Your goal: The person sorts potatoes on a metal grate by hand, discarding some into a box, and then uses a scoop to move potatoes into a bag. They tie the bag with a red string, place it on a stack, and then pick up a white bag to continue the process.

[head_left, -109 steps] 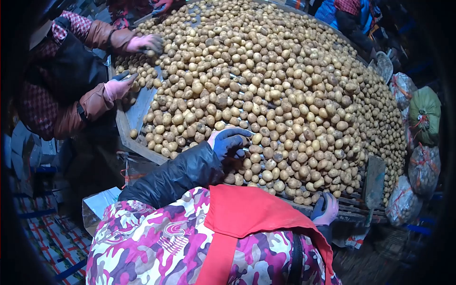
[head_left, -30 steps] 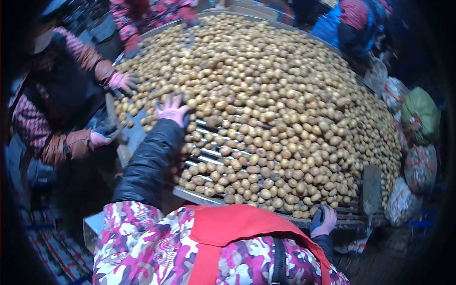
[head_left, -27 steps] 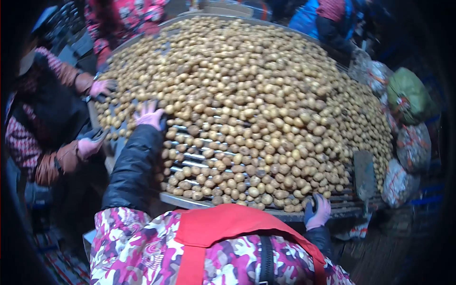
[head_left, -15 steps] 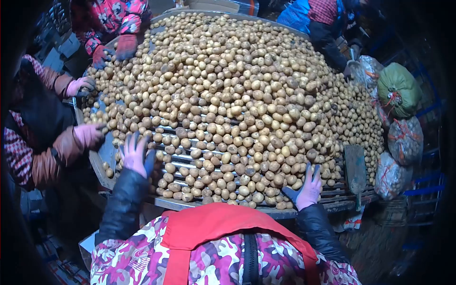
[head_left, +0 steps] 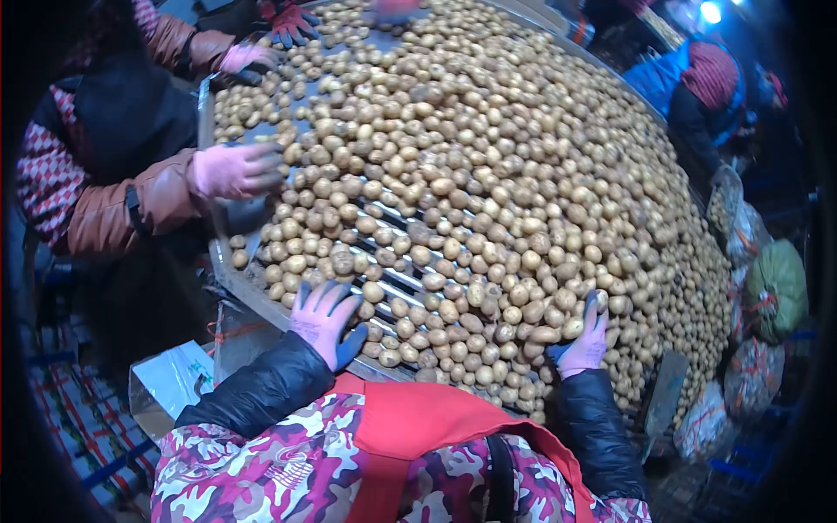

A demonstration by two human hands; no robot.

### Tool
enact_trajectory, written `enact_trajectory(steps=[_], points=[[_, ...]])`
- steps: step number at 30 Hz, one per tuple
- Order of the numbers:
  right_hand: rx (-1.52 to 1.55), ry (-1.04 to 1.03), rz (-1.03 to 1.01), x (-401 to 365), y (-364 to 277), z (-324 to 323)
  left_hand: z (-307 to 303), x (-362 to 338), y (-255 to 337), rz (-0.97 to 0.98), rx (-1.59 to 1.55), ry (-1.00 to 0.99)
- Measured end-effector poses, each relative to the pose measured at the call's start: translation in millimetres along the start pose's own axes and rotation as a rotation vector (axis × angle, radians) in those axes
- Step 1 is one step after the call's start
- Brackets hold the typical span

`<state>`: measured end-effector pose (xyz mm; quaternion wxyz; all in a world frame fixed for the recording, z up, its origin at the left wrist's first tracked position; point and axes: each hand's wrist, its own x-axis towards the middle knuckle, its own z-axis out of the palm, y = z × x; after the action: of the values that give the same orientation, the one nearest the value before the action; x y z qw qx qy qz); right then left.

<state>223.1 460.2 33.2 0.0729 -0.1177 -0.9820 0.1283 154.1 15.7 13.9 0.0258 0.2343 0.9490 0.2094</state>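
A broad heap of potatoes (head_left: 523,200) covers a slatted metal table (head_left: 397,281). My left hand (head_left: 324,321), in a pink glove with dark blue fingertips, lies spread against potatoes by the near left edge. On the near side of the heap rests my right hand (head_left: 584,342), gloved alike, its thumb apart from the fingers and potatoes touching it. Neither hand is closed around a potato. Bare slats show between several potatoes just beyond my left hand.
To the left, a co-worker's pink-gloved hand (head_left: 237,170) reaches over the table's corner. Another gloved hand (head_left: 292,24) is at the far left. Filled bags, one a green sack (head_left: 776,292), line the right side. A flat board (head_left: 664,392) stands at the near right edge. An open carton (head_left: 174,383) sits lower left.
My view has turned, so the table appears rotated. My left hand has come nearer the front edge, and my right hand sits further into the potatoes. The co-worker's near hand has moved over the table.
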Motion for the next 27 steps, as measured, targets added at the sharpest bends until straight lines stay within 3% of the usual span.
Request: enact_trajectory(steps=[3,5,7,11,13,16,17,20,25,27], points=[[-0.047,-0.008,-0.053,29,-38,12,-1,1,-1,-0.022,0.004,-0.049],[0.008,-0.204,0.172,61,-50,27,-1,1,-2,-0.027,-0.009,-0.043],[0.067,-0.004,-0.110,82,-77,46,-1,1,-2,-0.030,-0.027,-0.029],[0.177,-0.203,0.046,124,-137,73,-3,3,-2,-0.048,-0.019,-0.053],[0.224,-0.161,-0.107,138,-158,85,-4,2,-2,-0.059,-0.022,-0.040],[0.177,-0.224,-0.177,155,-187,97,-7,4,-2,-0.063,-0.045,-0.045],[0.260,-0.302,-0.130,162,-198,98,-7,4,-2,-0.070,-0.041,-0.040],[0.122,-0.475,-0.087,179,-242,79,-4,3,-2,-0.054,-0.051,0.003],[0.123,-0.384,-0.173,172,-255,91,0,-1,0,-0.049,-0.024,0.051],[0.181,-0.323,-0.354,165,-240,97,3,0,-2,-0.086,-0.139,0.137]])
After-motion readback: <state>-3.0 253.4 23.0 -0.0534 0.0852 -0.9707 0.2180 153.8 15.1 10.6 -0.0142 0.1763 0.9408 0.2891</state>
